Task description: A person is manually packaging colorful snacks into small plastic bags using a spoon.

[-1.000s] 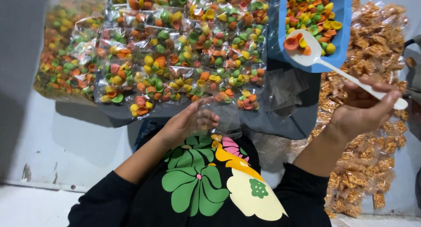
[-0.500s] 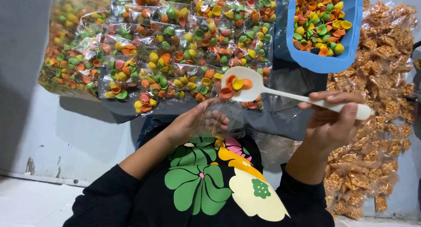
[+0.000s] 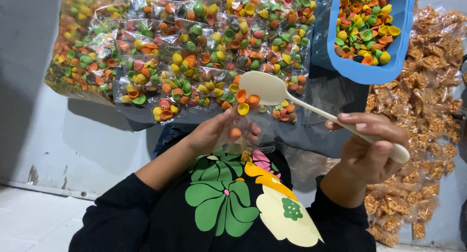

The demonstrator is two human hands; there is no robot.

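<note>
My right hand (image 3: pixel 370 149) grips the handle of a cream plastic spoon (image 3: pixel 272 89), tipped over a small clear plastic bag (image 3: pixel 243 130). Orange and yellow shell-shaped crackers (image 3: pixel 245 102) spill from the spoon toward the bag's mouth. My left hand (image 3: pixel 218 131) holds the bag open in front of my chest; a few crackers lie inside it. A blue plastic tub (image 3: pixel 369 72) full of loose coloured crackers stands at the upper right, just beyond the spoon.
Several filled clear packets of coloured crackers (image 3: pixel 194 52) lie in rows ahead. A larger bag of them (image 3: pixel 78 57) sits on the left. Bags of brown snacks (image 3: pixel 428 135) pile up on the right. White floor (image 3: pixel 44 218) shows at lower left.
The spoon left the blue tub with a load of crackers, swung left and down to the bag, and has tipped so the crackers fall out. The left hand stayed holding the bag.
</note>
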